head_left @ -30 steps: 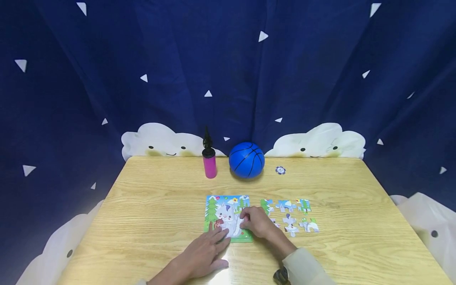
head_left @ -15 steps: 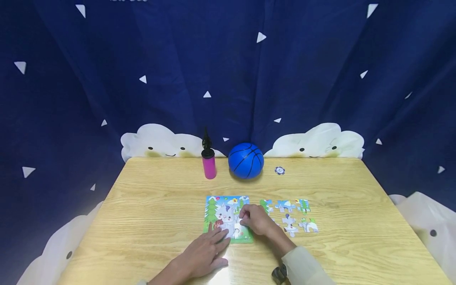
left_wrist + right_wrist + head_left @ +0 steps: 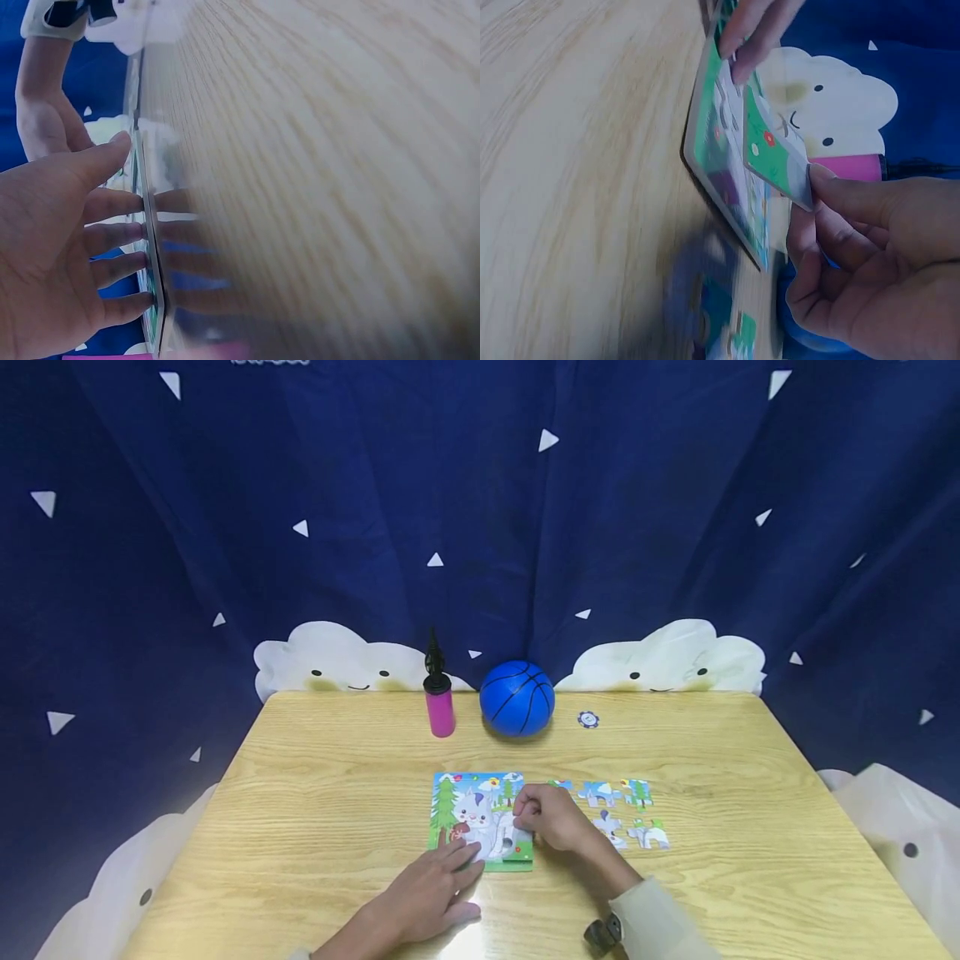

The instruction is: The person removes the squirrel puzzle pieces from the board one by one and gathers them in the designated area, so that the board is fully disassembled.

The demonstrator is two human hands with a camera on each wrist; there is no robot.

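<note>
Head view: the square green-bordered puzzle tray (image 3: 480,818) lies on the pale wooden table (image 3: 315,810), holding most of its cartoon-cat picture — one slot at the lower right corner shows open. The right hand (image 3: 551,818) pinches a green cardboard puzzle piece (image 3: 776,159) between thumb and fingertips, tilted just above that corner. The left hand (image 3: 435,889) lies flat, fingers (image 3: 112,234) slightly spread, tips pressing the tray's near edge. Loose puzzle pieces (image 3: 626,814) lie just right of the tray.

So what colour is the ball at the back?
Blue with black lines, the ball; clearest in the head view.
</note>
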